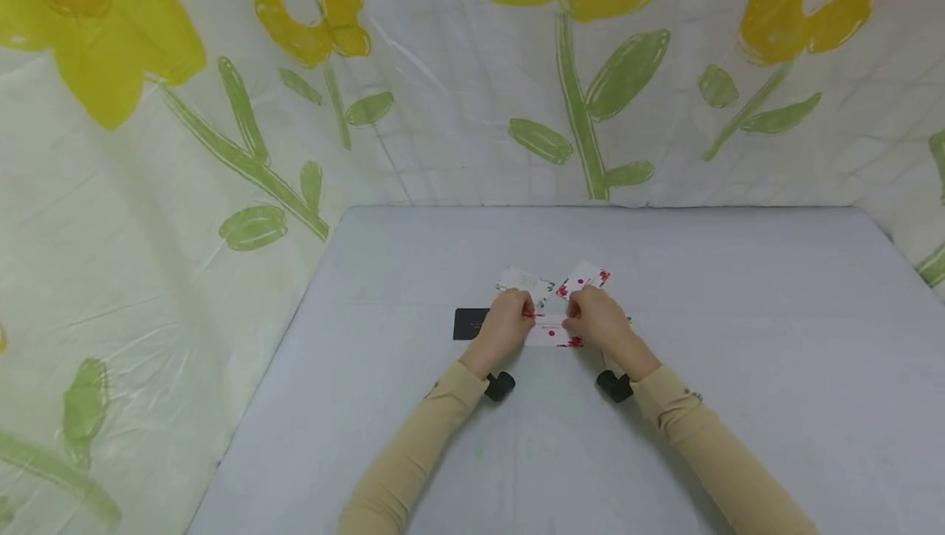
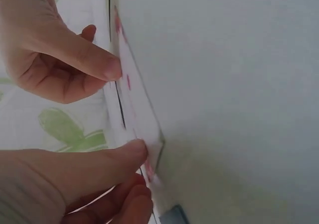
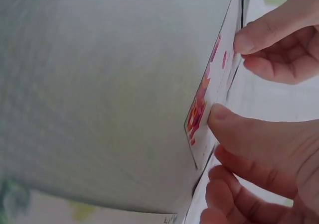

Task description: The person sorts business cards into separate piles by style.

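Both hands pinch a white card with red flower prints at its corners and a red dot. The left hand holds its left side and the right hand its right side, thumbs on the near face. In the left wrist view the left thumb presses on the card close to its end. The right wrist view shows the right thumb on the printed face of the card, with the fingers curled behind. The card stands tilted close over the table.
Behind the hands lie a white card with green leaf prints and another red-printed white card. A black card lies left, partly under the left hand. Dark wrist cameras hang below the wrists. The table meets a flower-painted curtain.
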The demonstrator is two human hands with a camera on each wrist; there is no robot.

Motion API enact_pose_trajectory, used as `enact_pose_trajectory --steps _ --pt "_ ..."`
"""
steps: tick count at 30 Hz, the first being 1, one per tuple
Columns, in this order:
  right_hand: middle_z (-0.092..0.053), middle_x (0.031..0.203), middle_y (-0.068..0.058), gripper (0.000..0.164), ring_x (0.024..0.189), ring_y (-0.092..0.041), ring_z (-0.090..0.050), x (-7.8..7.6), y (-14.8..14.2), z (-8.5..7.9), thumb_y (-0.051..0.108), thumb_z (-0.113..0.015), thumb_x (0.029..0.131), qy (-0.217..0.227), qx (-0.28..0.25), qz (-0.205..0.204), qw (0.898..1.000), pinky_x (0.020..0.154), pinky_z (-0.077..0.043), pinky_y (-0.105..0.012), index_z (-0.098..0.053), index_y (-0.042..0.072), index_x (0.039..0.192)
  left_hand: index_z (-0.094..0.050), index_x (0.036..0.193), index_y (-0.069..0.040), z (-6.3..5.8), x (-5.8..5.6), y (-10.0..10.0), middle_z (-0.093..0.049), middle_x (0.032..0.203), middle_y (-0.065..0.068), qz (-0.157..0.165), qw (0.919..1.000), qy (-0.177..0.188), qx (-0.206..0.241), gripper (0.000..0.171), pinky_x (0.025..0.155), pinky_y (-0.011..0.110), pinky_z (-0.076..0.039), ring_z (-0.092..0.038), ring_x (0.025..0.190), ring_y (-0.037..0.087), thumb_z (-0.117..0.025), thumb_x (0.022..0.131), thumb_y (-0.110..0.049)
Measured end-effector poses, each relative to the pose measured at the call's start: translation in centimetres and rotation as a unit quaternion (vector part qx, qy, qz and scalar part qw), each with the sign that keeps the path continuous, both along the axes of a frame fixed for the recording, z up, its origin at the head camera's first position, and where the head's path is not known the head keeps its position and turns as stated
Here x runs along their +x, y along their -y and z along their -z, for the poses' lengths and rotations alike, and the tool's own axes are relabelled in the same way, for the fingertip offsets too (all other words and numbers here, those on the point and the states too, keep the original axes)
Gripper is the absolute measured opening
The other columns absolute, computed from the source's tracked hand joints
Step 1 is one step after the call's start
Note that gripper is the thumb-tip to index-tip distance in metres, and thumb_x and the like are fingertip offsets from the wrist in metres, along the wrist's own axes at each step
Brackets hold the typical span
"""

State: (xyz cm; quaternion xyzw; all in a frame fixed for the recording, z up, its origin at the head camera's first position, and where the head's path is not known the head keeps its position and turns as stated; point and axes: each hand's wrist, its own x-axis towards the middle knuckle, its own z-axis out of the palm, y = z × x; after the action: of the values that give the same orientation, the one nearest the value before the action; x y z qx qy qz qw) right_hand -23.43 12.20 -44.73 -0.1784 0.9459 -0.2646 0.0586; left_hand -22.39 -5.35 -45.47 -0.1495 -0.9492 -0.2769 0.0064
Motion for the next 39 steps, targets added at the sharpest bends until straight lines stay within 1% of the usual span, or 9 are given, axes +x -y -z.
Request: enact_pose_trajectory --steps 5,10,13,16,19,24,31,35,39 --pt "-0.054 0.077 -0.008 0.007 0.069 -0.019 -0.049 -0.9 -0.8 -0.9 0.004 -0.064 0.083 -0.015 -0.018 -0.053 0.998 0.062 -0.044 -0.032 -0.066 -0.002 0.081 -0.064 0.089 0.001 -0.8 -0.4 -0.6 -0.059 0.083 0.008 -0.004 1.0 0.002 0.004 0.005 0.066 0.025 -0.044 -0.051 0.074 0.016 -0.062 0.085 -0.001" --pt "-0.059 0.087 -0.016 0.011 0.081 -0.028 -0.055 -4.3 -3.6 -3.0 -0.005 -0.059 0.085 -0.084 -0.057 -0.107 0.989 0.073 -0.047 -0.041 -0.065 -0.008 0.094 -0.062 0.106 0.002 -2.1 -1.5 -2.3 -0.059 0.094 0.01 -0.013 0.9997 0.001 0.022 0.02 0.073 0.027 -0.045 -0.053 0.085 0.018 -0.06 0.089 -0.008" --pt "-0.059 0.099 -0.021 0.019 0.092 -0.034 -0.054 -6.1 -4.9 -3.5 -0.009 -0.058 0.084 -0.088 -0.032 -0.118 0.989 0.08 -0.045 -0.047 -0.062 -0.008 0.103 -0.06 0.109 0.004 -2.5 -2.2 -3.9 -0.06 0.096 0.013 -0.008 0.9995 0.009 0.031 0.024 0.075 0.027 -0.046 -0.055 0.088 0.02 -0.061 0.089 -0.008" --pt "-0.057 0.108 -0.023 0.027 0.102 -0.039 -0.052 -7.0 -5.4 -3.1 -0.009 -0.06 0.082 -0.078 0.013 -0.144 0.986 0.087 -0.041 -0.051 -0.059 -0.008 0.109 -0.059 0.111 0.005 -2.1 -2.7 -5.5 -0.059 0.101 0.014 -0.005 0.9999 0.01 0.009 0.028 0.079 0.027 -0.046 -0.055 0.094 0.023 -0.063 0.088 -0.01" --pt "-0.055 0.116 -0.023 0.032 0.11 -0.041 -0.049 -7.4 -5.4 -2.2 -0.009 -0.061 0.082 -0.062 0.041 -0.168 0.983 0.092 -0.038 -0.052 -0.057 -0.007 0.113 -0.059 0.113 0.004 -1.3 -3.1 -6.7 -0.058 0.106 0.014 -0.009 0.9981 -0.006 -0.06 0.033 0.084 0.028 -0.045 -0.054 0.099 0.024 -0.065 0.087 -0.017" --pt "-0.053 0.122 -0.025 0.038 0.114 -0.043 -0.046 -7.6 -5.0 -1.4 -0.011 -0.055 0.081 -0.051 0.043 -0.183 0.981 0.092 -0.035 -0.058 -0.055 -0.007 0.119 -0.06 0.111 -0.001 -0.3 -3.8 -8.0 -0.056 0.106 0.011 -0.029 0.9851 -0.027 -0.167 0.039 0.084 0.03 -0.044 -0.051 0.099 0.022 -0.066 0.086 -0.03" --pt "-0.049 0.128 -0.023 0.041 0.119 -0.043 -0.043 -7.8 -5.2 -0.8 -0.01 -0.051 0.084 -0.042 0.068 -0.196 0.977 0.09 -0.031 -0.066 -0.052 -0.006 0.125 -0.062 0.103 -0.003 0.0 -4.1 -8.5 -0.054 0.101 0.009 -0.044 0.9846 -0.006 -0.169 0.035 0.082 0.033 -0.043 -0.051 0.096 0.021 -0.068 0.084 -0.032" --pt "-0.05 0.125 -0.023 0.041 0.117 -0.042 -0.044 -7.9 -5.5 -0.7 -0.005 -0.057 0.083 -0.054 0.085 -0.192 0.976 0.088 -0.034 -0.065 -0.054 -0.005 0.124 -0.062 0.099 -0.004 -0.5 -4.2 -8.6 -0.055 0.101 0.01 -0.035 0.9856 0.006 -0.166 0.032 0.082 0.034 -0.044 -0.052 0.096 0.023 -0.07 0.083 -0.03" --pt "-0.051 0.121 -0.023 0.042 0.113 -0.041 -0.046 -7.9 -6.0 -0.6 0.002 -0.064 0.081 -0.059 0.095 -0.181 0.977 0.088 -0.036 -0.062 -0.055 -0.004 0.121 -0.06 0.097 -0.006 -0.9 -4.8 -8.6 -0.056 0.102 0.01 -0.021 0.9807 0.028 -0.192 0.028 0.083 0.035 -0.044 -0.052 0.097 0.023 -0.07 0.082 -0.028"
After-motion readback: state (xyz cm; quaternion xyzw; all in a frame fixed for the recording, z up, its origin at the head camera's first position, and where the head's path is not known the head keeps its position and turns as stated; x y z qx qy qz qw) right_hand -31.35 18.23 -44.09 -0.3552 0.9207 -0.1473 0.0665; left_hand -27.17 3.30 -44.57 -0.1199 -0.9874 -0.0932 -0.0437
